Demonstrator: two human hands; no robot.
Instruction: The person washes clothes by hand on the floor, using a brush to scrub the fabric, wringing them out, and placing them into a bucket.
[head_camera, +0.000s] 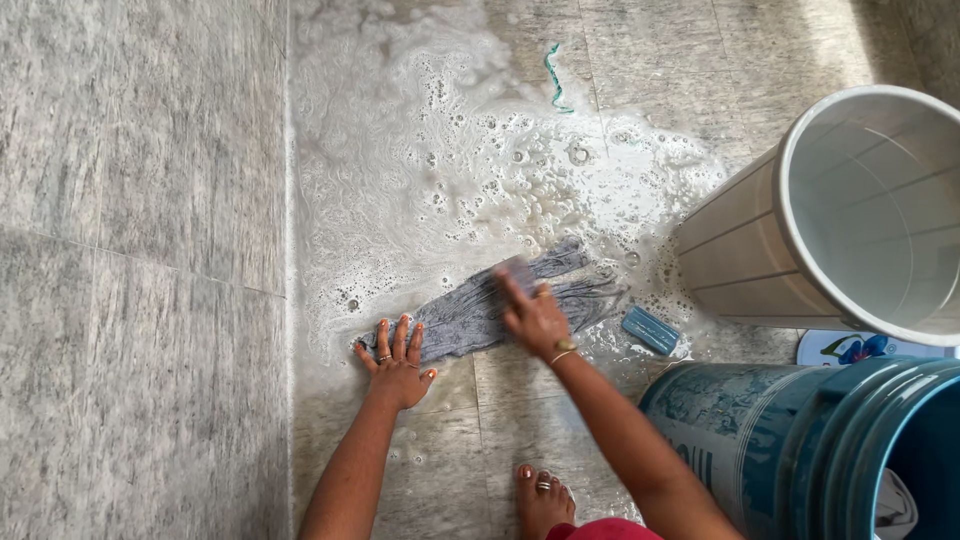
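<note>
Grey wet cloth (500, 305) | left hand (398, 362) flat, fingers spread, on its end | right hand (535, 315) gripping blurred scrubber | blue soap bar (650, 329) right of right hand

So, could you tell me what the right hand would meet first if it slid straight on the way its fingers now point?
The right hand points up and slightly left along the grey cloth. Past the cloth's edge it would probably meet only suds on the wet floor; nothing solid shows in that line.

Left hand (398, 362) splayed flat; right hand (535, 318) pressing down, blurred.
</note>
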